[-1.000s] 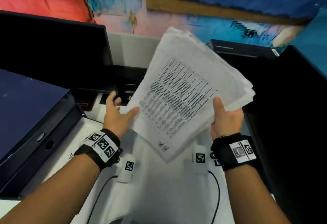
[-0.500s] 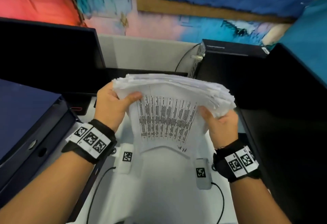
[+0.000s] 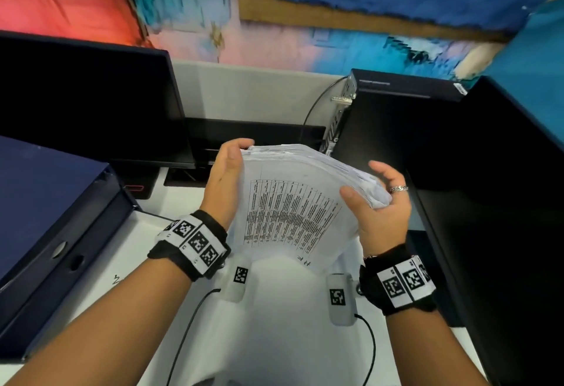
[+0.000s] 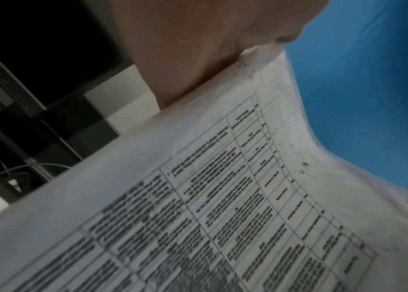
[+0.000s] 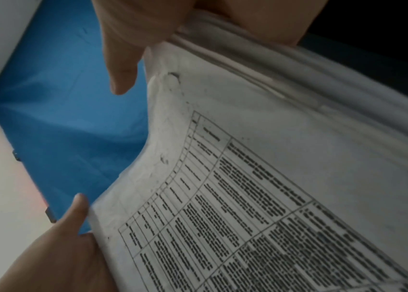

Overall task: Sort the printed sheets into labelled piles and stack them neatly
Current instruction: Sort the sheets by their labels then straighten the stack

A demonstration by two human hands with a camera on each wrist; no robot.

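Observation:
A thick stack of printed sheets (image 3: pixel 293 211) stands on its lower edge on the white table (image 3: pixel 274 340), bowed, with a printed table facing me and a handwritten mark near its bottom edge. My left hand (image 3: pixel 225 172) holds the left side, fingers curled over the top corner. My right hand (image 3: pixel 381 211) cradles the right side, thumb on the front sheet and ringed fingers loosely curled behind. The left wrist view shows the stack (image 4: pixel 222 197) under my left hand (image 4: pixel 185 49). The right wrist view shows the stack (image 5: pixel 272 197) wedged in my right hand (image 5: pixel 135 29).
A dark monitor (image 3: pixel 85 104) stands at the back left, with a navy box (image 3: pixel 45 217) in front of it at the left. A black computer tower (image 3: pixel 396 117) and a black panel (image 3: pixel 488 217) close off the right side.
The stack, held up and tilted in my right hand a second ago, has come down and turned upright. My left hand has taken hold of its left side.

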